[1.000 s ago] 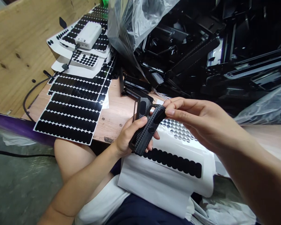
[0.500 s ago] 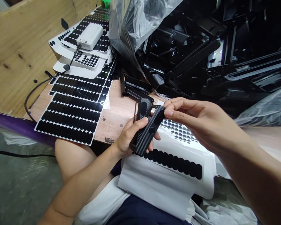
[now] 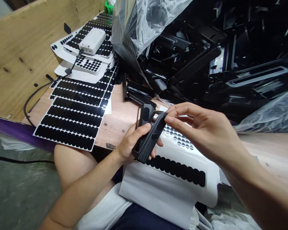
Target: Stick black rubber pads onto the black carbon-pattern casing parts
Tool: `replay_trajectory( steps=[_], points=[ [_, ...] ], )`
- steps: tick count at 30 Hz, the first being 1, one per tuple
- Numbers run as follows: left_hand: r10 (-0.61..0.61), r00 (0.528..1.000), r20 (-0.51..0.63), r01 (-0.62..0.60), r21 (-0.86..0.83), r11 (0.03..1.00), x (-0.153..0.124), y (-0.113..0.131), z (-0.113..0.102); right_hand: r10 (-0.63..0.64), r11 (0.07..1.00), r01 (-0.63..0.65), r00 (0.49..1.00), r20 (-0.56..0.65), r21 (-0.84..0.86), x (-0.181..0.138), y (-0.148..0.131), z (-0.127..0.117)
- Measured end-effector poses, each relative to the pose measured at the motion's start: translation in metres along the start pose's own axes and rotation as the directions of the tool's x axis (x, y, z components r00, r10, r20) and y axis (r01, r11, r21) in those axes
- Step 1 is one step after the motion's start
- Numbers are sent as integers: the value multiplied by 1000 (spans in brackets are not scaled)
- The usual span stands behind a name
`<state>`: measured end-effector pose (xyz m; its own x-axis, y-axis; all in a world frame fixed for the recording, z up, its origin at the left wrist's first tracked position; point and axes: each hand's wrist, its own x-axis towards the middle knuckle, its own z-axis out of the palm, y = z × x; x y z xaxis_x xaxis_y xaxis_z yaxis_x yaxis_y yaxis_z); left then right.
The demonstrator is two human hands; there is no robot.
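Observation:
My left hand (image 3: pixel 132 143) is closed around a black plastic part (image 3: pixel 147 140) with a carbon-fibre pattern, tilted with its far end up and to the right. A thin frame-like loop stands along its left side. A dark oval sticker (image 3: pixel 161 124) lies along the upper right of the part's face, with a round dark spot below it. At that upper end my right hand (image 3: pixel 196 124) pinches the sticker's edge between thumb and forefinger; the exact contact is hidden by the fingertips. Below the hands, a white sticker sheet (image 3: pixel 165 188) bears a row of black ovals and rests over my lap.
Sheets of black stickers (image 3: pixel 69 123) lie on the table's left, with a white power bank (image 3: pixel 93 41) and its cable on top. Behind the hands, a clear plastic bag (image 3: pixel 132 35) holds many black parts (image 3: pixel 194 64). A wooden board (image 3: pixel 36 41) borders the left.
The sticker's end near my right fingers appears to lie closer along the part. Both hands and the part have shifted slightly down and left in view.

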<state>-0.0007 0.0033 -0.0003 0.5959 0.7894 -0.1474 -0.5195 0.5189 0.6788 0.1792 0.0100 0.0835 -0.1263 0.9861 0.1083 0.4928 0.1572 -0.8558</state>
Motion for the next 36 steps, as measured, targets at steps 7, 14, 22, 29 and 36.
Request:
replay_trajectory(
  steps=[7, 14, 22, 29, 36],
  points=[
    [3, 1000, -11, -3, 1, 1000, 0, 1, 1, -133, 979, 124, 990, -51, -160, -3, 0, 2],
    [-14, 1000, -14, 14, 11, 1000, -1, 2, 0, -273, 908, 234, 960, -68, -348, -8, 2, 7],
    [-28, 999, -37, 28, -3, 1000, -2, 2, -1, -276, 893, 240, 960, -41, -380, -4, 15, 3],
    [14, 999, -29, -13, 32, 999, -2, 0, 1, -104, 928, 105, 994, 22, -356, 77, 51, 16],
    [95, 994, -63, -91, 53, 994, -4, -1, 5, -4, 971, 12, 999, 34, -237, 77, 50, 20]
  ],
)
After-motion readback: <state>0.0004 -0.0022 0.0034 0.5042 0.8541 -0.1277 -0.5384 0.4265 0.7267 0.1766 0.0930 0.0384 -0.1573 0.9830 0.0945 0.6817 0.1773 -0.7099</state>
